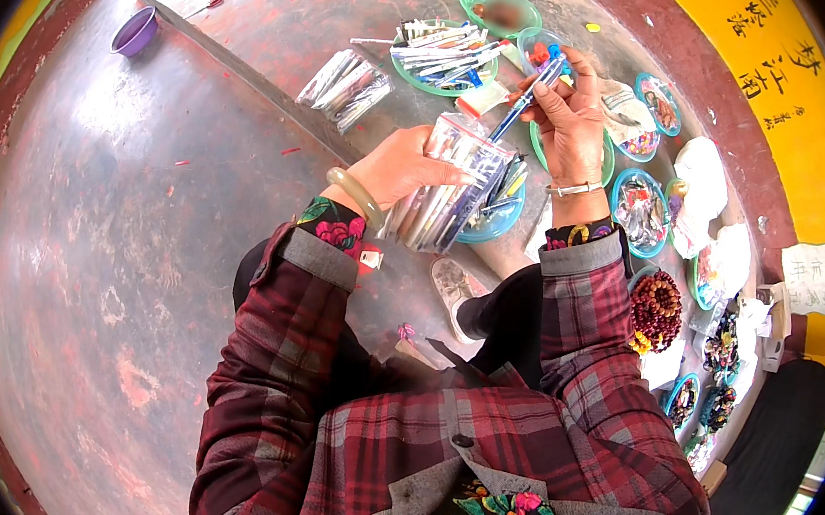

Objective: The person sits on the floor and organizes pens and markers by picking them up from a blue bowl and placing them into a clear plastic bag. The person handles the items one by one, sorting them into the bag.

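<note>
Two hands are busy: my left hand (403,163) grips a clear plastic bag of pens (451,188) above my lap, floppy and slippery I think, while my right hand (569,120) pinches one light, stiff blue pen (522,103) at its middle.

Both forearms in red plaid sleeves reached forward from the lower edge. Left hand (401,166), pale green bangle at the wrist, curled closed in a grip, knuckles up. Right hand (569,115), thin silver bracelet at the wrist, raised higher, fingers pinched together.
</note>
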Available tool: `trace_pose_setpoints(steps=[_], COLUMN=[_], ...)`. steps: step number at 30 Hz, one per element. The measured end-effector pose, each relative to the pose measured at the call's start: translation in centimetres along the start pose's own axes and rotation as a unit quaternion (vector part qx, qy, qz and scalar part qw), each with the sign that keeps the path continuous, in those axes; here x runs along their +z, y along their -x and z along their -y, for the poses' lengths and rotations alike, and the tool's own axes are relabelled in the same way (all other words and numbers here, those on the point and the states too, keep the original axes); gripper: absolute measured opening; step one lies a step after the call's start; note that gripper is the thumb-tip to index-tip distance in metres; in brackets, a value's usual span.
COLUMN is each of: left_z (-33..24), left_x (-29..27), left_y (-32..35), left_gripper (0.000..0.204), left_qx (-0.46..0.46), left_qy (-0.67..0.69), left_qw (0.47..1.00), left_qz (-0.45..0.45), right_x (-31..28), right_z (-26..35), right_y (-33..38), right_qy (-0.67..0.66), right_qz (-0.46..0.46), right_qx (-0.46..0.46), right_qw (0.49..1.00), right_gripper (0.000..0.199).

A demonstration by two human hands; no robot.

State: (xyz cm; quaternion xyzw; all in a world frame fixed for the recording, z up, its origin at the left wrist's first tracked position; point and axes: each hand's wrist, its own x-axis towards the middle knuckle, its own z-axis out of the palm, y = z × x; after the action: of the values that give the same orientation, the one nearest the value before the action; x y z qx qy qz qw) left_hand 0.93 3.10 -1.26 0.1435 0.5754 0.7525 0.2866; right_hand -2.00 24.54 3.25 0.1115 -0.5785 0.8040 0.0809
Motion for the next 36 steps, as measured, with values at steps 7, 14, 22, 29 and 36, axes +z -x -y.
trace_pose_setpoints(steps=[7, 14, 22, 29, 36], left_z=[-0.5, -1.1, -1.2, -1.0, -1.4], left_x=[0.3, 0.7, 0.6, 0.2, 0.4], left_y=[0.2, 0.5, 0.5, 0.3, 0.4], left_gripper=[0.039, 0.037, 0.036, 0.034, 0.034], left_qx=[-0.007, 0.006, 0.019, 0.047, 0.063], left_qy=[0.041, 0.045, 0.05, 0.089, 0.1], left_qw=[0.999, 0.999, 0.999, 0.995, 0.993], left_qz=[0.01, 0.003, -0.006, -0.016, -0.015], right_x=[0.6, 0.6, 0.7, 1.5, 1.8], right_z=[0.2, -0.7, -1.8, -2.2, -1.9], right_y=[0.3, 0.4, 0.5, 1.0, 1.0], right_qy=[-0.003, 0.029, 0.047, 0.087, 0.119], right_qz=[0.031, 0.055, 0.098, 0.114, 0.113], right_qx=[0.021, 0.074, 0.046, 0.083, 0.035], right_qw=[0.999, 0.995, 0.993, 0.986, 0.986], right_gripper=[0.048, 0.031, 0.02, 0.011, 0.03])
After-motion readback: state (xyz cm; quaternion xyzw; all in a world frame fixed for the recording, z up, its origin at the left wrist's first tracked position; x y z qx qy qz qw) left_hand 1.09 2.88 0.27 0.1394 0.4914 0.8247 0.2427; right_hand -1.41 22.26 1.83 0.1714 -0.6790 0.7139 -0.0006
